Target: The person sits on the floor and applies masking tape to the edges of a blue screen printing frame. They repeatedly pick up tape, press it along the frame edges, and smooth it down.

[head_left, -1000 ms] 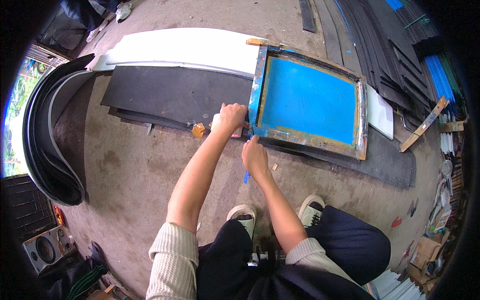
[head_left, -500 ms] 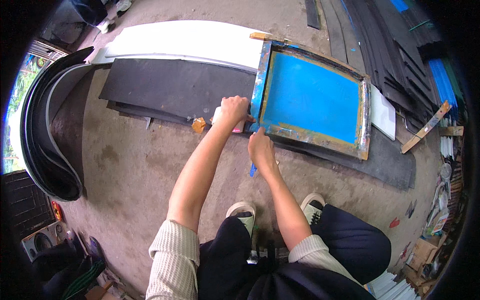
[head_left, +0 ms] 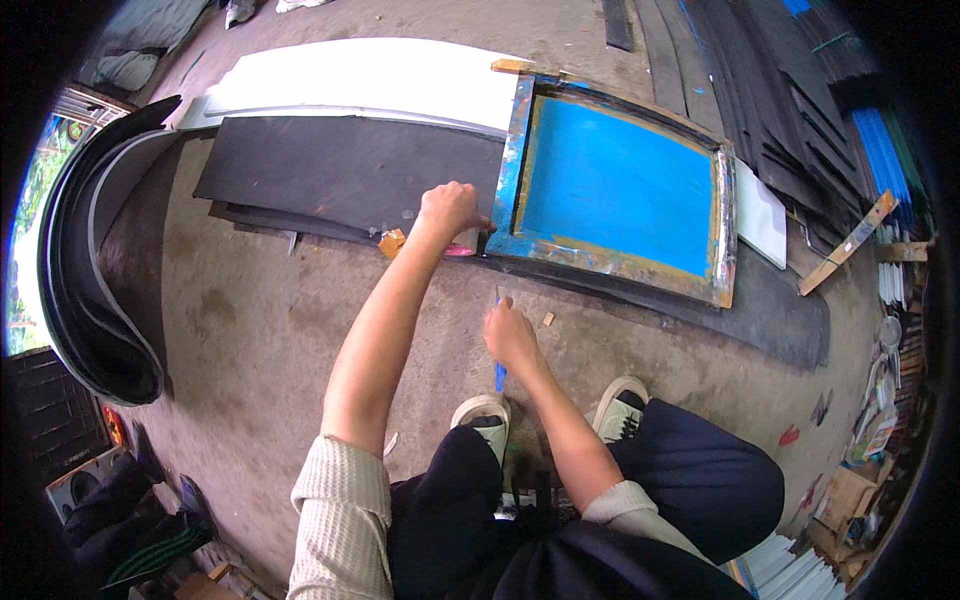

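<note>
My left hand (head_left: pixel 450 212) is closed over a small white-and-pink block (head_left: pixel 464 244) at the near left corner of a paint-smeared frame (head_left: pixel 628 264). Its thumb points toward that corner, and most of the grip is hidden. The frame, which looks like a printing screen, has a bright blue panel (head_left: pixel 620 180). It rests on black sheets (head_left: pixel 350 170). Nearer to me, above the floor, my right hand (head_left: pixel 510 335) is closed round a slim tool with a blue handle (head_left: pixel 499 378). A thin tip sticks up from the fist, apart from the frame; its exact kind is unclear.
A large white sheet (head_left: pixel 370 75) lies behind the black ones. Rolled black sheeting (head_left: pixel 75 270) stands at the left. A crumpled orange-brown piece (head_left: pixel 391 242) sits at the sheets' near edge. Dark strips (head_left: pixel 770 130) and a wooden stick (head_left: pixel 850 243) are at the right.
My right hand has drawn back toward me from the frame's corner with the blue-handled tool. My left hand has shifted slightly left. A small tan scrap now shows on the floor.
</note>
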A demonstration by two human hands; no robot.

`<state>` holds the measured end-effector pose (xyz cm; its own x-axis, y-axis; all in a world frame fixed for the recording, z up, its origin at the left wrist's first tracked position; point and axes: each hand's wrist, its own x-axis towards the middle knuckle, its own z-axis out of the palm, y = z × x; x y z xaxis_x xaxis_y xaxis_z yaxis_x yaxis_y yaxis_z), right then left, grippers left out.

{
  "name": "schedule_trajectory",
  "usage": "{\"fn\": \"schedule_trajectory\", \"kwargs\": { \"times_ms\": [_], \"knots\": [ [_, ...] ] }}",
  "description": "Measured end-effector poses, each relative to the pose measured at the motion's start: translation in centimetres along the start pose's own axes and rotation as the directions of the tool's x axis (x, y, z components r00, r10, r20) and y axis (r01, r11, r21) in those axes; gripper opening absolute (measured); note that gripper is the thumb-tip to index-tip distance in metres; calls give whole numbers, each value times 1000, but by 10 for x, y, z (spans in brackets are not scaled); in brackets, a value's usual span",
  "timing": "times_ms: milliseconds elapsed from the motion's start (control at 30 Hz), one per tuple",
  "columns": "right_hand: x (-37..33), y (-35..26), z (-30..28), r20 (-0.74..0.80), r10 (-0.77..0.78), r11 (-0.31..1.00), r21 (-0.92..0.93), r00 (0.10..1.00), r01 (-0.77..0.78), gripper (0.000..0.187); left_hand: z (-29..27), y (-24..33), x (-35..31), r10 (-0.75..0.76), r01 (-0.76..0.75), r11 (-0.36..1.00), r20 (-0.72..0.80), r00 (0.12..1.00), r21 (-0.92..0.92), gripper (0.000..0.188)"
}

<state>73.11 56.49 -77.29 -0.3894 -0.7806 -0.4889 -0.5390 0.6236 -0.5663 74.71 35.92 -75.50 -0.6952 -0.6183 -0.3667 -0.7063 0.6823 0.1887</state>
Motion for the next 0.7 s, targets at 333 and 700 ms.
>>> {"fn": "schedule_trajectory", "kwargs": {
  "times_ms": [333,700],
  "knots": [
    [60,8,-79,-280,-171,962,-256,945,98,39,-18,-19,-50,212,-252,932,-174,962,-260,50],
    [119,-66,-30,-267,-355,889,201,896,412,39,-16,-67,-84,101,-89,995,-565,819,49,21]
  ]
}}
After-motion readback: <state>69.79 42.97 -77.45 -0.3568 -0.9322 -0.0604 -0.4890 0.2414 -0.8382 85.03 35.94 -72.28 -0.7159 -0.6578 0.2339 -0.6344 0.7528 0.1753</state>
